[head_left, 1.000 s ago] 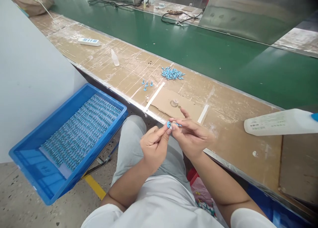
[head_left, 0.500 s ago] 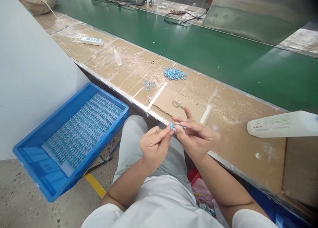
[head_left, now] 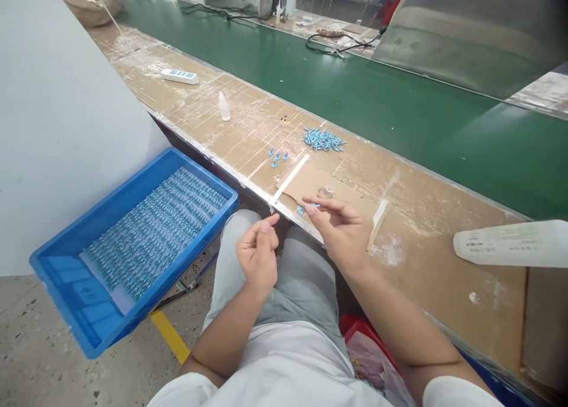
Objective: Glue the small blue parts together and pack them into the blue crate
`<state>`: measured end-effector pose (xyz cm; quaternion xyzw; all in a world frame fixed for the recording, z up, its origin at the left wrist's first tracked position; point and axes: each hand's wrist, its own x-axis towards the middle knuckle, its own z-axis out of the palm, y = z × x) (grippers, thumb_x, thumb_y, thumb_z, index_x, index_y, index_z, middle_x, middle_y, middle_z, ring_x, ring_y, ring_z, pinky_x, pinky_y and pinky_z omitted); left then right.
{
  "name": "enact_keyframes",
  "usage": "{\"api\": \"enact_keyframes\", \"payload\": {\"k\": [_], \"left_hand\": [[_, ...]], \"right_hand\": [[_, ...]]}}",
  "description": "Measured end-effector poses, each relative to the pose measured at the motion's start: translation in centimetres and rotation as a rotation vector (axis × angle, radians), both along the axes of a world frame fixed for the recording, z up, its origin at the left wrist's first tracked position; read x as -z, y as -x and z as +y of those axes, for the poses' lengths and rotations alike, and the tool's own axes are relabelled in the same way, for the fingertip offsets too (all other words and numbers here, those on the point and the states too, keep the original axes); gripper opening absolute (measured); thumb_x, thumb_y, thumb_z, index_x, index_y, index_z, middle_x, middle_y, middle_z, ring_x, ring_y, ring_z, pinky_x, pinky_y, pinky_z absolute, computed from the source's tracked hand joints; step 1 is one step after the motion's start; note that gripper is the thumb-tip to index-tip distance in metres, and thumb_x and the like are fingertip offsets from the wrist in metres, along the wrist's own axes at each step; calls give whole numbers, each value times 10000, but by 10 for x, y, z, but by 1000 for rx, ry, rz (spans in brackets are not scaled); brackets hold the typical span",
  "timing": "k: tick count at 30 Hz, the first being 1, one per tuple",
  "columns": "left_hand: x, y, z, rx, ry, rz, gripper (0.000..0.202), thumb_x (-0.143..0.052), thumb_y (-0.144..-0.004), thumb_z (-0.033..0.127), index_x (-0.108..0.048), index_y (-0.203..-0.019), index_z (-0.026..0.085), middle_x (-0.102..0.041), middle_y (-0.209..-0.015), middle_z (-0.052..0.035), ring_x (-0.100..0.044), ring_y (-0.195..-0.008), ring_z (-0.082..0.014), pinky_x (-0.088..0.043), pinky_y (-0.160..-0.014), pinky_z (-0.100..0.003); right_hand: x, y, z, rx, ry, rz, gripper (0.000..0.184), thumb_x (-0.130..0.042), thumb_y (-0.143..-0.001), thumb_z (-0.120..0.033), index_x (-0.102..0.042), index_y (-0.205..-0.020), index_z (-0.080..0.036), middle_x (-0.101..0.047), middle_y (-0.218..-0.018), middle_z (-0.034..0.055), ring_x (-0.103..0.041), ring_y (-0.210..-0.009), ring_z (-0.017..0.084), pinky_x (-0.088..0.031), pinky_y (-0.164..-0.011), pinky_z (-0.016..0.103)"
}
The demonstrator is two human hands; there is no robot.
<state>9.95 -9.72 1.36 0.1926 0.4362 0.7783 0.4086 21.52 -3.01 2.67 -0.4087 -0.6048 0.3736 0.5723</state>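
My right hand pinches a small blue part between thumb and fingertips, over the near edge of the cardboard-covered bench. My left hand hangs above my lap with fingers loosely curled and nothing visible in them. A small clear cap sits on a cardboard patch just beyond my right hand. Three blue parts stand on the bench farther back, and a pile of blue parts lies behind them. A blue tray at my left holds rows of several blue parts.
A white bottle lies on its side at the right of the bench. A small clear bottle and a white power strip lie farther left. The green conveyor belt runs behind the bench. A white panel stands at left.
My hands have come apart. The left hand let go of the blue part and dropped toward my lap; the right hand keeps the part and has moved up toward the bench.
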Motion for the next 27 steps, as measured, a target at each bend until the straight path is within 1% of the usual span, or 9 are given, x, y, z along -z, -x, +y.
{"api": "enact_keyframes", "payload": {"k": [2, 5, 8, 11, 13, 17, 20, 23, 27], "left_hand": [[0, 16, 2, 3, -18, -201, 297, -607, -878, 405, -726, -920, 136, -233, -543, 81, -234, -453, -48, -249, -453, -205], [3, 41, 3, 110, 9, -507, 201, -565, -884, 294, -680, -919, 133, -272, -587, 71, -254, -457, -48, -242, -433, -193], [8, 57, 1, 192, 40, -720, 179, -525, -854, 226, -652, -933, 128, -360, -638, 42, -342, -506, -61, -288, -449, -184], [11, 63, -1, 208, 25, -793, 197, -507, -847, 225, -637, -939, 110, -411, -679, 16, -395, -560, -75, -331, -476, -183], [11, 64, -2, 210, 0, -811, 188, -507, -850, 226, -630, -926, 105, -420, -690, 12, -403, -577, -77, -339, -486, -186], [12, 67, -4, 209, 1, -843, 139, -510, -844, 207, -612, -853, 114, -409, -686, 16, -397, -572, -78, -330, -484, -195], [14, 68, -6, 204, 21, -867, 114, -510, -835, 186, -602, -823, 121, -400, -678, 20, -399, -564, -79, -325, -482, -201], [16, 67, -7, 213, 18, -880, 111, -512, -835, 180, -600, -809, 119, -404, -677, 19, -408, -566, -79, -328, -485, -200], [16, 65, -7, 211, -11, -884, 111, -513, -829, 162, -608, -792, 117, -426, -669, 15, -427, -565, -75, -349, -494, -195]], "right_hand": [[-8, 5, 25, -8, -56, -220, 143, -760, -761, -301, -757, -885, -230, -758, -852, 20, -714, -786, 183, -538, -929, 381], [-13, 20, 80, -52, -93, -531, 155, -728, -761, -335, -763, -837, -205, -749, -787, 28, -707, -751, 195, -560, -780, 324], [-3, 40, 135, -116, -47, -829, 174, -691, -753, -295, -766, -862, -182, -744, -763, 38, -699, -724, 191, -541, -743, 301], [12, 57, 171, -126, -14, -1076, 191, -671, -731, -254, -773, -875, -179, -745, -777, 52, -694, -762, 207, -522, -740, 297], [20, 63, 182, -124, 1, -1167, 204, -661, -719, -232, -775, -881, -182, -746, -796, 56, -690, -782, 212, -515, -737, 290], [30, 68, 191, -113, 25, -1227, 209, -656, -705, -228, -769, -874, -176, -745, -816, 63, -684, -786, 209, -511, -728, 276], [36, 68, 193, -110, 50, -1261, 206, -669, -703, -227, -760, -883, -183, -745, -852, 63, -681, -810, 212, -513, -747, 284], [41, 69, 192, -93, 83, -1267, 244, -683, -713, -228, -741, -946, -184, -741, -903, 68, -677, -870, 224, -516, -791, 303], [43, 70, 188, -88, 108, -1274, 305, -682, -731, -266, -710, -1017, -163, -731, -954, 98, -670, -919, 239, -522, -802, 317]]}}
